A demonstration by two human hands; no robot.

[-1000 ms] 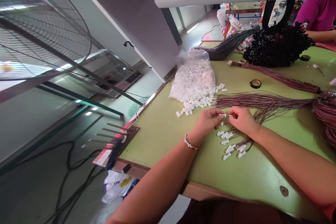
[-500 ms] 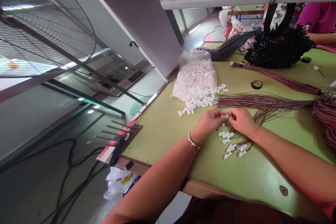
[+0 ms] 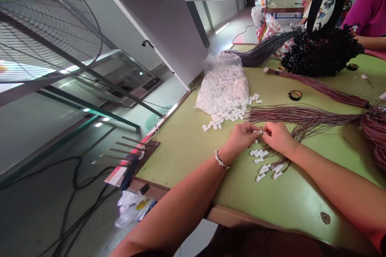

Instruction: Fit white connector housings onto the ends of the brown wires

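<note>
Left hand (image 3: 241, 136) pinches 1 white connector (image 3: 258, 132), right hand (image 3: 279, 138) a wire (image 3: 263, 131); plastic bag (image 3: 223, 84), wire bundle (image 3: 301, 113) lie beyond.

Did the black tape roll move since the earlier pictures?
No. Judged against the round worn spot in the green table, the black tape roll lies in the same place; only the camera's view has shifted slightly.

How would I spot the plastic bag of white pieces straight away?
Start at the green table and look beyond the left hand. The plastic bag lies there, near the tall grey panel. Unlike the dark wire bundles nearby, it is clear, labelled, with white pieces heaped at its near end.
</note>
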